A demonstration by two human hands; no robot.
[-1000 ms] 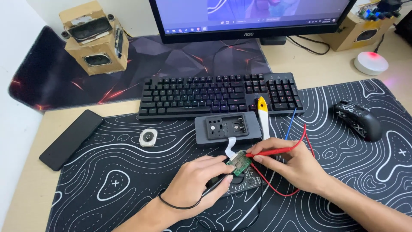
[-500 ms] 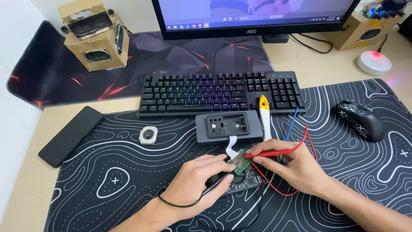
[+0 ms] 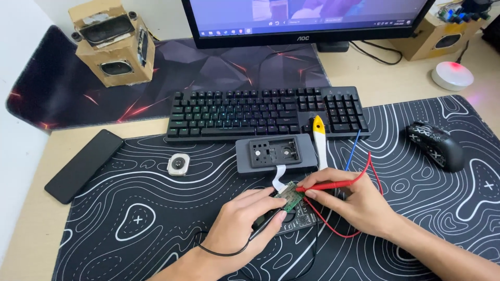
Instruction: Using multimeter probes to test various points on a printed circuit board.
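Note:
My left hand (image 3: 242,224) grips a thin black probe (image 3: 264,225) whose tip meets a small green circuit board (image 3: 289,196). A black lead loops round my left wrist. My right hand (image 3: 357,203) pinches a red probe (image 3: 325,185) and presses its tip onto the same board. The board rests on a black device (image 3: 299,222) on the patterned desk mat (image 3: 130,224). A white ribbon cable (image 3: 279,177) joins the board to an open grey case (image 3: 276,153) just behind it. The red lead (image 3: 371,166) curls round my right hand.
Behind the case lie a dark keyboard (image 3: 260,112), a yellow-tipped white tool (image 3: 319,140) and a blue wire (image 3: 354,148). A black mouse (image 3: 436,145) sits at the right. To the left are a dark phone (image 3: 83,165) and a small square watch body (image 3: 178,164). Cardboard speaker (image 3: 114,41) stands at the back left.
Both hands stay on the circuit board with their probes. Only the view has shifted slightly.

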